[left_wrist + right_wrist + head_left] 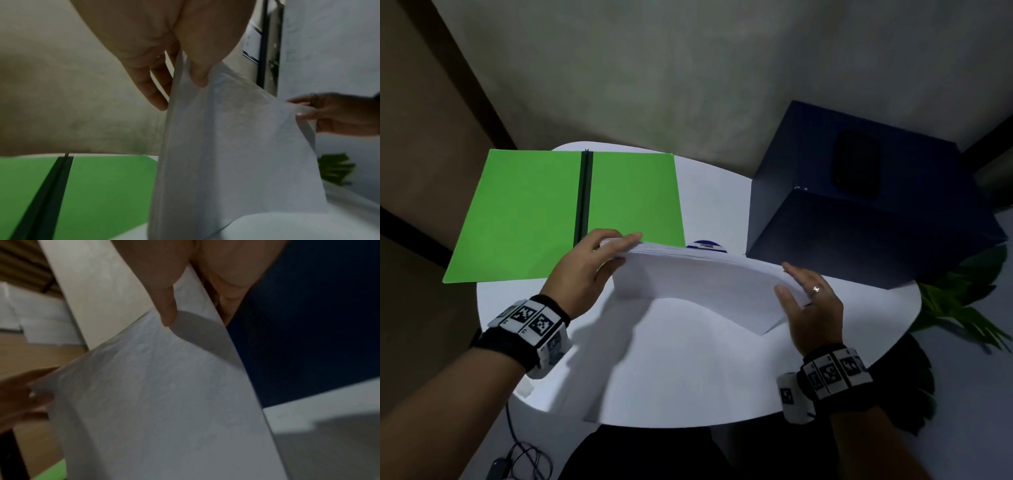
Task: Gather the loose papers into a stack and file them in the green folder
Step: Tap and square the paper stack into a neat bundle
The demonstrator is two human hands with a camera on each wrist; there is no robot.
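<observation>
Both hands lift the paper stack (698,284), left hand (585,270) and right hand (808,301) each pinching an end, its bowed middle hiding the surface (722,212) below, green folder (534,212) open beyond the left hand.

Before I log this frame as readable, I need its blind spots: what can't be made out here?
- Blue-and-white item, head view: mostly hidden behind the paper stack.
- Dark object on the navy box, head view: too dim to identify.
- Right hand fingers, head view: behind the stack.
- Stack's sheet count: edges blurred in both wrist views.
- Green folder, left wrist view: cut off by the frame edge.
</observation>
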